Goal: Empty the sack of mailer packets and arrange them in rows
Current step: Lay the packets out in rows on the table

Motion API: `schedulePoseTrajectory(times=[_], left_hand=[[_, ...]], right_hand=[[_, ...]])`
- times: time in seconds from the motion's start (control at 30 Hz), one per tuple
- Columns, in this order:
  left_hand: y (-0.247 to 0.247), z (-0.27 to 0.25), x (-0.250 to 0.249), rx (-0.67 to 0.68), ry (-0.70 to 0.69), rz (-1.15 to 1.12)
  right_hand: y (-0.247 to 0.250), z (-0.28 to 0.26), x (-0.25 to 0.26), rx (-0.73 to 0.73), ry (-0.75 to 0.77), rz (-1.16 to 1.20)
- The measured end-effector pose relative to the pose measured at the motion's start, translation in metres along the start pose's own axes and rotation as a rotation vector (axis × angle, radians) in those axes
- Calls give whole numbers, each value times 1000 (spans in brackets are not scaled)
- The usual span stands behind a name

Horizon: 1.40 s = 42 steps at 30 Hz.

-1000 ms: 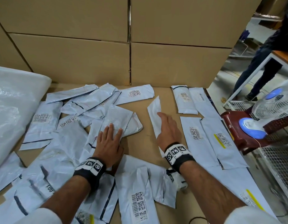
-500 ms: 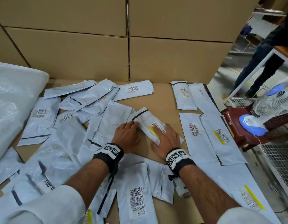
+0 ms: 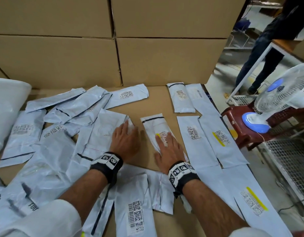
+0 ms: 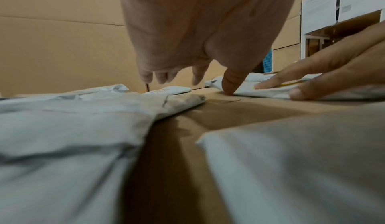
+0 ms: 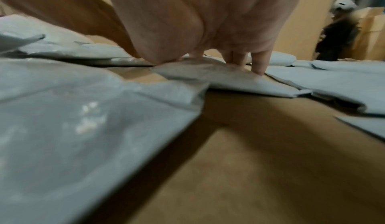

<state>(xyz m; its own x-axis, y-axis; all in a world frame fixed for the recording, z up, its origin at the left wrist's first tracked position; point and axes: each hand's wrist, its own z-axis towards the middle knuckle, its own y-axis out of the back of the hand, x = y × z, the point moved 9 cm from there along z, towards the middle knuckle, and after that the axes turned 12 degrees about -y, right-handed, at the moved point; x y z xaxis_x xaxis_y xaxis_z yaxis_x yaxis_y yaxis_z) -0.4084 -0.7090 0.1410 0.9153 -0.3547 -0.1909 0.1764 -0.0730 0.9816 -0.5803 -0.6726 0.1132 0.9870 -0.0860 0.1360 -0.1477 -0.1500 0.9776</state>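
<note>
Since half a second ago the packet with the yellow stripe [image 3: 157,132] has gone from tilted in both hands to lying flat on the cardboard surface [image 3: 158,100], lengthwise, just left of the row of laid-out packets [image 3: 195,139], and the left hand has let go of it.

From the head view, the right hand [image 3: 169,148] lies on the packet's near end with fingers straight and spread, pressing rather than gripping. The left hand [image 3: 124,141] rests with fingers out flat on the edge of the loose pile of packets [image 3: 62,134], apart from the placed packet. The sack [image 3: 6,115] lies at far left, and many packets remain unsorted. A fan [image 3: 282,98] sits on a red stool [image 3: 240,129] beside the row.

The left wrist view shows the left hand's fingers [image 4: 198,77] hanging relaxed above the cardboard, holding nothing, with the thumb tip down near the packet's edge.

The right wrist view, blurred, shows fingertips [image 5: 258,66] pressing the packet down, its near corner just beside the neighbouring packet.

The risk, as I judge it: the slick packet could slide or skew as the palm lifts, overlapping its neighbour and breaking the row; the fan's draught might also shift light packets
</note>
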Motion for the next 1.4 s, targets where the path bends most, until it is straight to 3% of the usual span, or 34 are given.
schedulePoseTrajectory(times=[0.1, 0.27, 0.4, 0.53, 0.9, 1.03, 1.13, 1.4], left_hand=[[-2, -12, 32, -3, 78, 34], [-7, -32, 76, 40, 206, 100], [-15, -40, 89, 59, 221, 49], [-16, -41, 92, 23, 207, 30], [-20, -44, 93, -55, 156, 41], [-21, -44, 93, -35, 165, 30], [-22, -43, 93, -39, 163, 42], [-23, -44, 93, -6, 172, 57]], right_hand=[[2, 0, -16, 29, -117, 21], [26, 19, 0, 35, -133, 46], [58, 63, 45, -100, 6, 109], [54, 120, 95, -99, 184, -2], [35, 267, 185, 111, 411, -238], [13, 292, 193, 185, 365, -320], [17, 293, 190, 139, 328, -365], [41, 282, 110, 20, 72, -397]])
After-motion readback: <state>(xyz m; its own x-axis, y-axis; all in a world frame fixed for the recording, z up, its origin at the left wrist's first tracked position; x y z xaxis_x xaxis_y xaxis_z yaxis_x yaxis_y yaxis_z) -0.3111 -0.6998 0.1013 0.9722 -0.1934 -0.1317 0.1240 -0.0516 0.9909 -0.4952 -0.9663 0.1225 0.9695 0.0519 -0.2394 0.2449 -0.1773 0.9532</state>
